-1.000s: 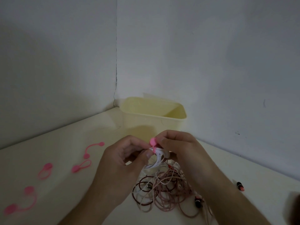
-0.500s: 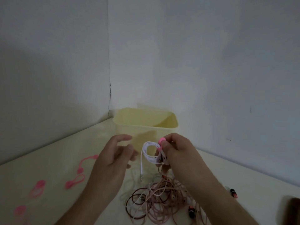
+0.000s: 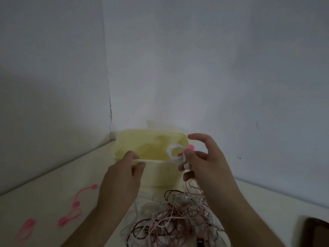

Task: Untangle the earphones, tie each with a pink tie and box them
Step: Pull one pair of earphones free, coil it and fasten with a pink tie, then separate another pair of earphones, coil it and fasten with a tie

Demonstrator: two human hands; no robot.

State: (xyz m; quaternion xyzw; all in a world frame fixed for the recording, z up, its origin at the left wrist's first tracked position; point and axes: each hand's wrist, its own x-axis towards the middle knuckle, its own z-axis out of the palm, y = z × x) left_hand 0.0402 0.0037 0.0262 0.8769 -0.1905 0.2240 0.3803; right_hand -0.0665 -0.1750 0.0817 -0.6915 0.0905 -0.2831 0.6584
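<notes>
My right hand (image 3: 204, 163) pinches a coiled white earphone (image 3: 173, 150) bound with a pink tie (image 3: 190, 147), holding it over the right part of the open yellow box (image 3: 122, 139). My left hand (image 3: 122, 175) is at the box's front rim, thumb and forefinger closing on that edge. A tangle of pink, white and dark red earphone cables (image 3: 174, 218) lies on the table in front of the box, between my forearms. One pink strand rises from it toward my right hand.
Three loose pink ties lie on the table at the left: (image 3: 83, 193), (image 3: 69, 217), (image 3: 25, 229). A dark object (image 3: 315, 232) sits at the bottom right edge. The box stands in the corner where two white walls meet.
My right hand has carried the tied white earphone forward, from above the tangle to over the box. My left hand let go of the coil and reached to the box's front rim.
</notes>
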